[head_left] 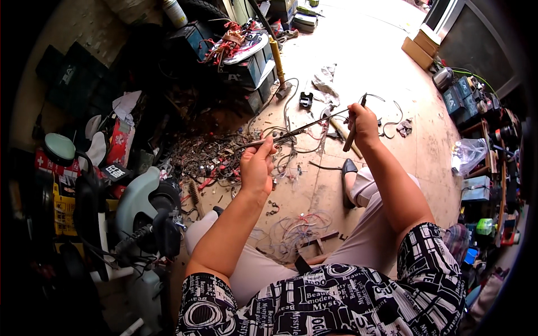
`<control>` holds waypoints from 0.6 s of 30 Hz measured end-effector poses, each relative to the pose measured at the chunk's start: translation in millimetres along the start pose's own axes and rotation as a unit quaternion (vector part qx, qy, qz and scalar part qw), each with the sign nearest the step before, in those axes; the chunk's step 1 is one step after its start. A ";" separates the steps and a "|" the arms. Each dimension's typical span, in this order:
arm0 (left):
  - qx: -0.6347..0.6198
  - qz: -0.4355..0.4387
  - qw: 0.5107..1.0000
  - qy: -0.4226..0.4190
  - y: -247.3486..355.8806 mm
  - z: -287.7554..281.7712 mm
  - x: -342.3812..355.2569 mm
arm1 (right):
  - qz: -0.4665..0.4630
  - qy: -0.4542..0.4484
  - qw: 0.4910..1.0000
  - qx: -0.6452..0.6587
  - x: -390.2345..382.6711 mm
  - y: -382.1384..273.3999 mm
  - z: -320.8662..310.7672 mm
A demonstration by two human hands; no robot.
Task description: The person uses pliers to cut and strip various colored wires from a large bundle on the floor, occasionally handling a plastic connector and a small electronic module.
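My left hand (257, 169) is closed, thumb on top, around a dark cable (300, 130). That cable runs taut up to the right, to my right hand (365, 126). The right fist grips a slim knife-like tool (350, 140), its brown end pointing down and its dark narrow tip sticking up above the fingers. The cable's far end meets the right fingers; exactly how they hold it is hidden. Under and behind my left hand spreads a tangled heap of wire scraps (190, 148).
Batteries (260, 73) topped with red wires stand at the back left. A hammer (283, 89) leans there. A black plastic piece (306, 99) lies on the floor. Stripped wires (302, 227) lie between my legs. At left stands a grey-green machine part (137, 196); crowded shelves (485, 151) line the right.
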State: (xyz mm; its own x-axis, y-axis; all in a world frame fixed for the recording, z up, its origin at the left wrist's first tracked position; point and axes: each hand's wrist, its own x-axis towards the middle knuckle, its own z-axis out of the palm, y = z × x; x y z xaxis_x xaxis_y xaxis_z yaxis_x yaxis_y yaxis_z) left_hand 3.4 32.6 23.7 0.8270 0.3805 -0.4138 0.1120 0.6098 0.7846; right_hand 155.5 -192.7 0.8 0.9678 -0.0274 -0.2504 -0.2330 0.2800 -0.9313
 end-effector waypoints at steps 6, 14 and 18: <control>0.004 -0.008 1.000 0.015 1.1 -3.0 -4.7 | -0.015 0.065 0.997 -0.035 18.0 2.1 -18.1; 0.026 -0.025 0.999 0.030 7.2 -18.4 -10.3 | -0.036 0.134 0.990 -0.036 51.4 3.4 -69.0; 0.027 -0.024 0.999 0.021 13.1 -28.4 -17.3 | -0.062 0.201 0.976 -0.049 64.0 -0.3 -90.4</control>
State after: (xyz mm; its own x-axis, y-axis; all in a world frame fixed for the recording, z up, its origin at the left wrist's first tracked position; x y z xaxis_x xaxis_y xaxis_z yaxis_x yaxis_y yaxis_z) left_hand -25.1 53.7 28.0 0.7963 0.3808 -0.4700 0.1813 0.5910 0.7861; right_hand 208.8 -281.3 -38.8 0.8784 -0.4348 -0.1985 -0.1430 0.1572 -0.9772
